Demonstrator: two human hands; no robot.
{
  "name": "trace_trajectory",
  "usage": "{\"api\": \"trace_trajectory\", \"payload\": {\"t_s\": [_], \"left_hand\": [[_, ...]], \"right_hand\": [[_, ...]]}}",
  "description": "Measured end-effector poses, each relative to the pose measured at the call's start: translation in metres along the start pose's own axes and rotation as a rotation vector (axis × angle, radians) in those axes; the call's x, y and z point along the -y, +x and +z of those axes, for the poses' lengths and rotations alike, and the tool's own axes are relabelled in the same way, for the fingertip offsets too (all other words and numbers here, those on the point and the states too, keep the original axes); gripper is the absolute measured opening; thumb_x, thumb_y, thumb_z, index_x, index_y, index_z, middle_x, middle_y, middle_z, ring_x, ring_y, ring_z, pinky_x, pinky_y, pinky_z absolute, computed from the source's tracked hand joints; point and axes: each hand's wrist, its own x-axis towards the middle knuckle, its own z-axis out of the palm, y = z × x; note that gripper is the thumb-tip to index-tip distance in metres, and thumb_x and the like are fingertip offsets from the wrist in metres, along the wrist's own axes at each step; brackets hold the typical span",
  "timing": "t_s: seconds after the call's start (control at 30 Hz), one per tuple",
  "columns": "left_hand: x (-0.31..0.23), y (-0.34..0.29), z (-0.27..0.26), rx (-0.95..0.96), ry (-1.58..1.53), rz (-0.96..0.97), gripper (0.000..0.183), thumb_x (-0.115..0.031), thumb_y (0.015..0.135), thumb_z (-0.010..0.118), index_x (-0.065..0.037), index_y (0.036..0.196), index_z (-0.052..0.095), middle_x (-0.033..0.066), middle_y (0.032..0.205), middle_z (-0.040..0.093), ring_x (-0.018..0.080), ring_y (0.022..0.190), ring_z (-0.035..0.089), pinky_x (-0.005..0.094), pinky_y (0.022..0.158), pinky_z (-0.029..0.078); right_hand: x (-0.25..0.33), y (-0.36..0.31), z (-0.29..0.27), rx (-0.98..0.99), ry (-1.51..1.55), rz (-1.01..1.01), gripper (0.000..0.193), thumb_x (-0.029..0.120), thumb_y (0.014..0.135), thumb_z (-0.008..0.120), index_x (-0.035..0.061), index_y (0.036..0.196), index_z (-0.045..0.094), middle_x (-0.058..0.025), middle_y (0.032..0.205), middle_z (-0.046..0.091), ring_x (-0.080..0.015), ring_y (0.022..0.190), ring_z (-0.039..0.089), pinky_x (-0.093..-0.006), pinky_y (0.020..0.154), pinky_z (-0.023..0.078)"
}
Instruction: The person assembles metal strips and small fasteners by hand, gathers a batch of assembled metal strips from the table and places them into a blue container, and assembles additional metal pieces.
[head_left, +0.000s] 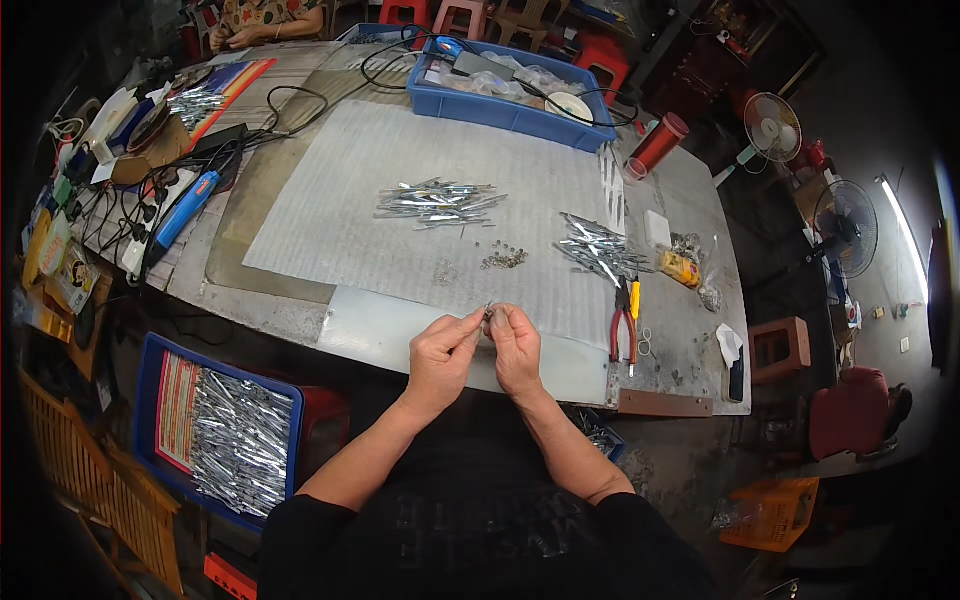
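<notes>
My left hand (443,358) and my right hand (517,350) meet over the front edge of the table, fingertips pinched together. Between them is a tiny dark metal piece (489,314), too small to name. Just beyond lie several small brass-coloured rings (506,257) in a loose cluster, with finer bits (459,272) to their left. Farther back, a pile of slim silvery metal pieces (440,204) rests on the white foam sheet (340,200). A second pile of such metal pieces (598,246) lies to the right.
Red-handled pliers (624,335) and a yellow-handled tool (635,298) lie right of the sheet. A blue bin (500,118) stands at the back. Cables and a blue power tool (188,208) are at left. Below left, a blue crate (150,400) holds many metal pieces. Another person's hands (235,38) show far left.
</notes>
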Motion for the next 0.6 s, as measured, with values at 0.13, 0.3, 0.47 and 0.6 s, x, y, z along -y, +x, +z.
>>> {"api": "trace_trajectory", "payload": {"t_s": [0.13, 0.3, 0.47, 0.6], "left_hand": [[-0.001, 0.000, 0.000, 0.004, 0.004, -0.024, 0.021, -0.001, 0.080, 0.056, -0.002, 0.100, 0.061, 0.0064, 0.068, 0.055, 0.0107, 0.058, 0.049, 0.0221, 0.051, 0.039], [0.004, -0.002, 0.002, -0.007, -0.008, -0.007, 0.021, -0.001, 0.080, 0.056, -0.002, 0.100, 0.061, 0.0064, 0.068, 0.055, 0.0109, 0.057, 0.049, 0.0224, 0.051, 0.039], [0.003, -0.002, 0.003, -0.015, -0.037, -0.040, 0.021, 0.000, 0.080, 0.056, -0.002, 0.100, 0.061, 0.0061, 0.068, 0.056, 0.0105, 0.058, 0.049, 0.0221, 0.052, 0.040], [0.001, -0.002, 0.003, 0.007, -0.055, -0.044, 0.022, 0.001, 0.080, 0.055, -0.002, 0.101, 0.061, 0.0059, 0.069, 0.056, 0.0097, 0.060, 0.049, 0.0215, 0.053, 0.040]], "right_hand": [[0.003, 0.002, 0.002, -0.017, -0.080, -0.014, 0.020, 0.019, 0.090, 0.047, -0.0008, 0.088, 0.052, 0.0025, 0.072, 0.046, -0.0044, 0.066, 0.039, -0.0187, 0.060, 0.035], [0.005, 0.004, -0.004, 0.046, 0.016, 0.051, 0.022, 0.020, 0.090, 0.047, 0.0003, 0.083, 0.053, 0.0025, 0.069, 0.047, -0.0043, 0.065, 0.039, -0.0185, 0.059, 0.035], [0.003, 0.007, -0.007, 0.069, -0.051, 0.019, 0.025, 0.023, 0.090, 0.047, 0.0008, 0.081, 0.053, 0.0020, 0.067, 0.046, -0.0051, 0.063, 0.039, -0.0193, 0.057, 0.034], [0.004, 0.013, -0.012, 0.055, 0.025, 0.086, 0.026, 0.025, 0.089, 0.049, 0.0009, 0.080, 0.054, 0.0022, 0.067, 0.046, -0.0051, 0.064, 0.040, -0.0198, 0.059, 0.035]]}}
